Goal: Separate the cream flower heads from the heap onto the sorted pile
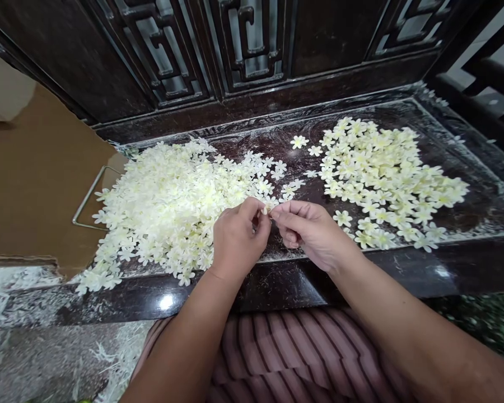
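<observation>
My left hand (pixel 240 238) and my right hand (pixel 313 226) meet fingertip to fingertip above the front of a dark wooden seat (pixel 308 196). Between them is a small pale artificial flower (pixel 264 211), mostly covered by the fingers. Both hands are closed in a pinch on it. Left of my left hand spreads a large heap of white-yellow artificial flowers (pixel 163 196). A smaller, flatter pile of similar flowers (pixel 378 173) lies to the right, beyond my right hand. A few loose blossoms (pixel 299 142) lie between the two piles.
A carved dark lattice backrest (pixel 252 39) rises behind the seat. Brown cardboard (pixel 37 184) stands at the left, with a bent metal wire handle (pixel 86 196) next to the heap. White shreds (pixel 121 352) litter the floor, and dark green material (pixel 483 324) lies at lower right.
</observation>
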{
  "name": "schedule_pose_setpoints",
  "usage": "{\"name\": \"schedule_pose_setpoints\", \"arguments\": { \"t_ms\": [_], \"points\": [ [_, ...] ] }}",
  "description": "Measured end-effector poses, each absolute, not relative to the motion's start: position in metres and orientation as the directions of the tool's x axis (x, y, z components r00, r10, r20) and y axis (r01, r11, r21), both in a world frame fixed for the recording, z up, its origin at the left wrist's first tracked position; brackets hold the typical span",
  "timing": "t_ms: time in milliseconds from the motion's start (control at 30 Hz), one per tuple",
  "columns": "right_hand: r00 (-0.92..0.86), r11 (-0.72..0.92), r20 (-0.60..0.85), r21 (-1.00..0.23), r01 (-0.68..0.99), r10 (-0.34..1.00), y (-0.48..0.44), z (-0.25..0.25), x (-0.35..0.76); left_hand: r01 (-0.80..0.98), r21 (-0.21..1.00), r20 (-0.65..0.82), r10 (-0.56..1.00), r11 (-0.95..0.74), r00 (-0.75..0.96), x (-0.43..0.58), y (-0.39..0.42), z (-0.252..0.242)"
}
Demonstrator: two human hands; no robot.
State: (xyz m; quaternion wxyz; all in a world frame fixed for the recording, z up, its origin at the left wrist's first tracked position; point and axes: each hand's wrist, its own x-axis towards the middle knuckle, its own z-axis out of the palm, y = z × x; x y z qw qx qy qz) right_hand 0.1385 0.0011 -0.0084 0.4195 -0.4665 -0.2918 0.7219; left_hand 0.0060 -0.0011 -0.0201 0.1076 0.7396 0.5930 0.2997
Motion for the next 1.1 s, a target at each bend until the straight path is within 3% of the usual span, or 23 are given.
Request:
{"name": "schedule_pose_setpoints", "arguments": {
  "t_ms": [200, 367, 733, 1100],
  "points": [
    [-0.291, -0.567, -0.49, -0.648, -0.509, 0.822, 0.002, -0.011, 0.138, 0.863, 0.357, 0.449, 0.876, -0.358, 0.177, 0.007, -0.002, -0.021],
    [-0.365, -0.589, -0.468, -0.555, -0.587, 0.805, 0.002, -0.018, 0.138, 0.849, 0.372, 0.478, 0.862, -0.374, 0.171, 0.007, -0.003, -0.021],
    [-0.38, -0.576, -0.44, -0.516, -0.634, 0.813, 0.003, -0.02, 0.135, 0.802, 0.471, 0.455, 0.88, -0.366, 0.134, 0.007, -0.004, -0.021],
    [-0.357, -0.561, -0.449, -0.497, -0.662, 0.819, 0.003, -0.022, 0.135, 0.839, 0.384, 0.484, 0.858, -0.386, 0.173, 0.007, -0.004, -0.022]
  ]
}}
